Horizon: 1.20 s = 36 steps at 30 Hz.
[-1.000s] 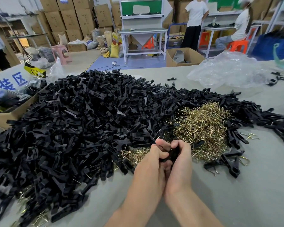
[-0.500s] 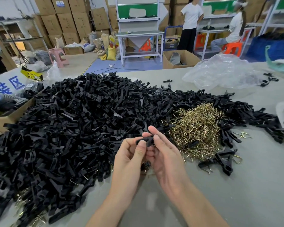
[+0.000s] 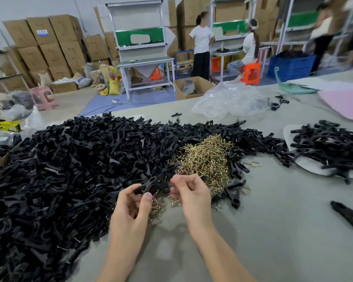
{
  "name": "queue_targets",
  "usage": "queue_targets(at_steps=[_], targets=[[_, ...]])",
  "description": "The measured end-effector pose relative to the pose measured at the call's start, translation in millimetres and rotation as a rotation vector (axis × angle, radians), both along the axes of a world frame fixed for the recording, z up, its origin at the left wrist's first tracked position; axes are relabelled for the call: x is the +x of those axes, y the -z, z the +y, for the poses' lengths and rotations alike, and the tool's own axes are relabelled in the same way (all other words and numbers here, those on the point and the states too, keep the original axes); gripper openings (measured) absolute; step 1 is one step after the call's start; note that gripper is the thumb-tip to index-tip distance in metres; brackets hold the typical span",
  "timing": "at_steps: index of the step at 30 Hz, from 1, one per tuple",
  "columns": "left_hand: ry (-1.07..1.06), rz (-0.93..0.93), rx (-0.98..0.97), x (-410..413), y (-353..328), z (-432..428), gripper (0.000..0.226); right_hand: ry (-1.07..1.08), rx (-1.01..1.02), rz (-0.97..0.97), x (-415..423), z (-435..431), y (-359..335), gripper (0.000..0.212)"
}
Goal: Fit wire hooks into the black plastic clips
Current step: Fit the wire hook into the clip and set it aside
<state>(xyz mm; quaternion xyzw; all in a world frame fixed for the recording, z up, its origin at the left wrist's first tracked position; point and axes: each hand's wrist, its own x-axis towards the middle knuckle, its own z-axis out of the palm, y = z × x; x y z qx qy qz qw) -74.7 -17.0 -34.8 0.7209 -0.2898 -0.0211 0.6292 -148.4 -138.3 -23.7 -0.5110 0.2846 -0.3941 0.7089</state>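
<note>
A large heap of black plastic clips [image 3: 69,169] covers the left and middle of the grey table [image 3: 273,231]. A mound of brass wire hooks [image 3: 206,159] lies against its right side. My left hand [image 3: 130,210] pinches one black clip [image 3: 149,185] between thumb and fingers, just above the heap's near edge. My right hand [image 3: 192,192] hovers beside it with its fingers curled close to the clip's right end. Whether it pinches a hook or the clip is too blurred to tell. Loose hooks [image 3: 159,204] lie under both hands.
A white tray [image 3: 306,165] piled with black clips sits at the right. A single clip [image 3: 346,214] lies near the right edge. Crumpled clear plastic [image 3: 228,102] and a pink sheet [image 3: 344,102] lie at the back. People work at benches behind the table.
My hands were pressed together on a clip, then rose and drew slightly apart. The left hand still holds a clip. My view has swung to the right, showing the tray.
</note>
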Motion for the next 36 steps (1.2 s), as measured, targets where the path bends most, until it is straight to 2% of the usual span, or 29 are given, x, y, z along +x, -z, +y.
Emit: queue_targets(at_steps=[6, 9, 13, 16, 18, 21, 22, 24, 27, 29, 31, 33, 36], targets=[[-0.023, -0.094, 0.052, -21.5, -4.7, -11.2, 0.027, -0.003, 0.036, -0.064, -23.6, 1.8, -1.3, 0.008], [0.023, -0.038, 0.021, -49.9, -8.5, -42.0, 0.025, 0.056, 0.051, -0.096, -43.2, -6.4, -5.8, 0.011], [0.162, 0.098, -0.093, -103.5, -27.1, -106.6, 0.026, 0.24, 0.078, -0.122, -82.9, -35.6, -13.1, 0.018], [0.261, 0.166, -0.126, -145.1, -47.2, -168.6, 0.03, 0.352, 0.114, -0.211, -124.1, -66.7, -26.2, 0.025], [0.38, 0.178, -0.092, -166.4, -66.0, -218.6, 0.043, 0.462, 0.124, -0.273, -151.0, -89.3, -39.9, 0.031], [0.646, 0.241, 0.09, -187.4, -95.2, -280.3, 0.083, 0.614, 0.172, -0.323, -180.4, -115.5, -56.9, 0.03], [0.686, 0.256, 0.146, -192.3, -98.9, -291.4, 0.088, 0.629, 0.183, -0.313, -186.6, -120.2, -59.2, 0.028], [0.687, 0.253, 0.211, -197.1, -93.5, -297.7, 0.081, 0.629, 0.187, -0.269, -192.9, -123.2, -59.2, 0.024], [0.672, 0.272, 0.146, -186.3, -70.1, -266.7, 0.055, 0.57, 0.174, -0.204, -185.5, -114.8, -50.8, 0.02], [0.632, 0.208, 0.076, -163.8, -53.3, -230.8, 0.041, 0.475, 0.145, -0.146, -168.9, -102.4, -41.3, 0.017], [0.518, 0.001, 0.067, -131.9, -38.9, -186.5, 0.033, 0.359, 0.089, -0.097, -146.5, -84.3, -31.9, 0.017], [0.362, -0.237, 0.141, -95.9, -26.6, -137.3, 0.031, 0.246, 0.018, -0.046, -120.5, -61.8, -23.8, 0.022], [0.089, -0.43, 0.302, -42.2, -9.0, -63.2, 0.032, 0.083, -0.147, 0.059, -81.2, -27.1, -14.9, 0.03]])
